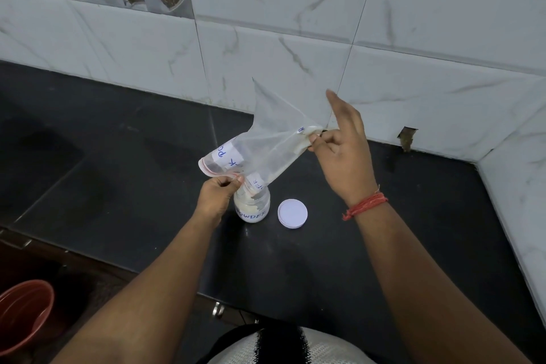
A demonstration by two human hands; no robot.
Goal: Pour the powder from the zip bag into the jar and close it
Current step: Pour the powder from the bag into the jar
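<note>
A clear zip bag (266,142) with a red zip strip and white labels hangs tilted, its open mouth down over a small glass jar (252,205). The jar stands open on the black counter, holds pale powder and bears a label reading POWDER. My left hand (217,195) pinches the bag's zip edge just left of the jar's mouth. My right hand (344,145) pinches the bag's raised bottom edge between thumb and a finger, the other fingers stretched upward. The bag looks almost empty. The white lid (292,213) lies flat on the counter just right of the jar.
The black counter (133,162) runs to a white marble-tiled wall (295,23) behind and to the right. A red bucket (23,313) stands on the floor at lower left. A drawer handle (218,309) sits under the counter's front edge.
</note>
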